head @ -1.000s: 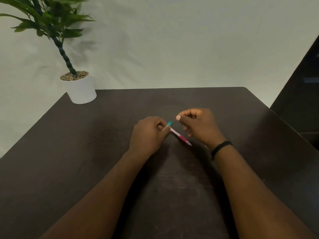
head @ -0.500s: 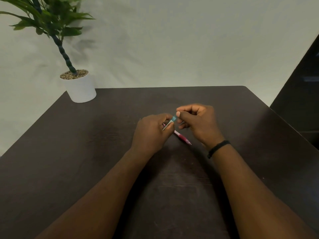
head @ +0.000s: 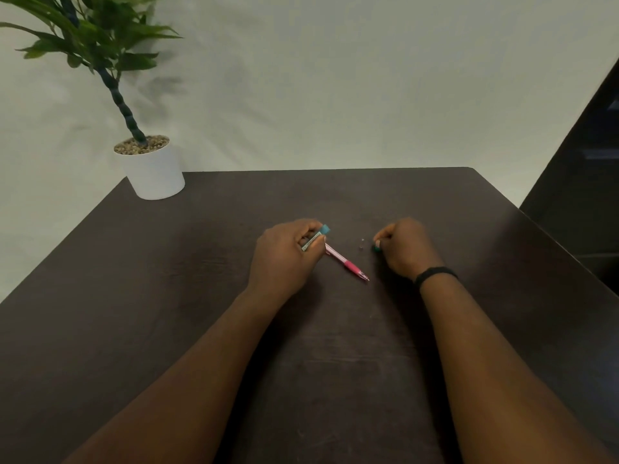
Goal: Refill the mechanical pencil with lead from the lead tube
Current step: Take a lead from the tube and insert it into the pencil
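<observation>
My left hand [head: 284, 259] holds the lead tube [head: 316, 236], a thin clear tube with a teal end that points up and to the right. The pink mechanical pencil [head: 346, 263] runs from under that same hand down to the right, with its tip resting on the dark table [head: 335, 346]. Whether the fingers grip the pencil too is hidden. My right hand [head: 405, 249] is apart to the right and pinches a small teal cap [head: 376, 248] down at the table top. A tiny clear piece [head: 361, 244] lies between the two hands.
A white pot with a green plant [head: 150, 172] stands at the table's far left corner. A pale wall is behind. A dark piece of furniture [head: 582, 182] is beyond the right edge. A black band sits on my right wrist.
My right hand has pulled away to the right from the tube's end, carrying the teal cap down to the table. My left hand stayed in place with the tube and pencil.
</observation>
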